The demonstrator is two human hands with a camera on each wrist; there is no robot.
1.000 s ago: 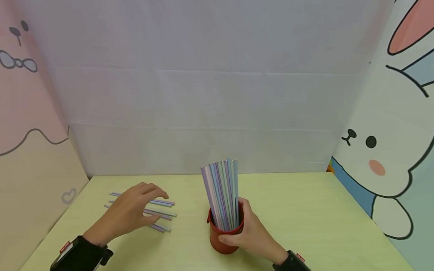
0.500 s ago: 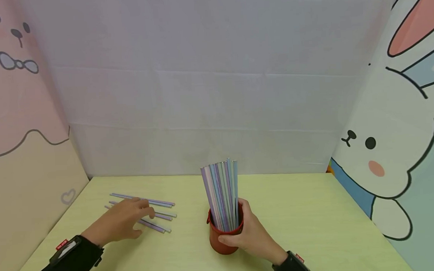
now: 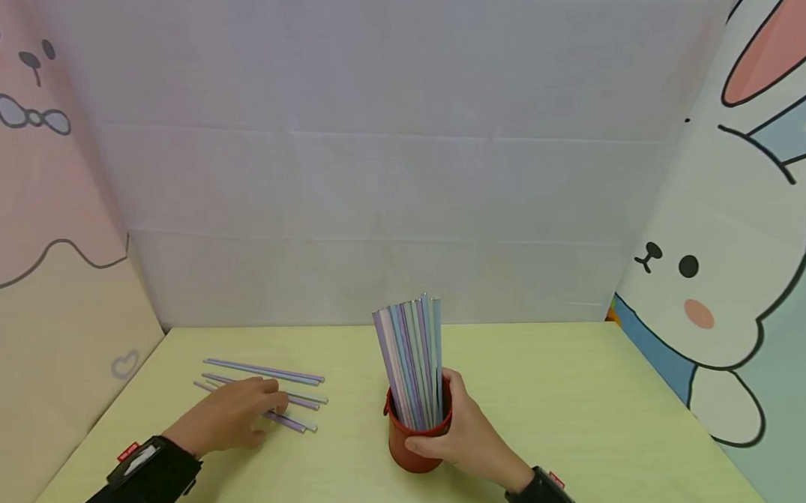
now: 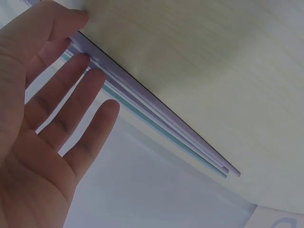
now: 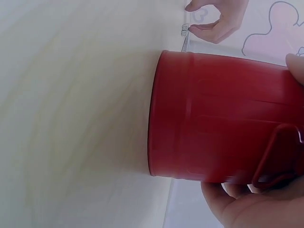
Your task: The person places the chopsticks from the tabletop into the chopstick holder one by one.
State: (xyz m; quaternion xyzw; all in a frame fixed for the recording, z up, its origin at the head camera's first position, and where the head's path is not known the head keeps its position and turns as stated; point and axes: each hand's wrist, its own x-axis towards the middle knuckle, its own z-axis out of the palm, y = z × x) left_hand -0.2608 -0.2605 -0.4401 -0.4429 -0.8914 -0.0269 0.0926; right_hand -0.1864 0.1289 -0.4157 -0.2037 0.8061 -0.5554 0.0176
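Observation:
In the head view, my right hand grips a small red bucket at its right side. The bucket stands upright on the table, packed with pastel drinking straws. To the left, several more straws lie loosely grouped on the tabletop. My left hand is over the nearer ones, palm down, hiding their middles. The left wrist view shows that hand with relaxed fingers close to the straws and a gap to the thumb. The bucket's side and folded handle fill the right wrist view.
The pale yellow table meets a white cloth backdrop at its far edge. Printed cartoon panels stand on both sides, a pink one at left and a rabbit one at right.
My left hand has lowered and moved slightly left, from above the straws' right ends down to the nearer straws. The right hand and the bucket have stayed in place.

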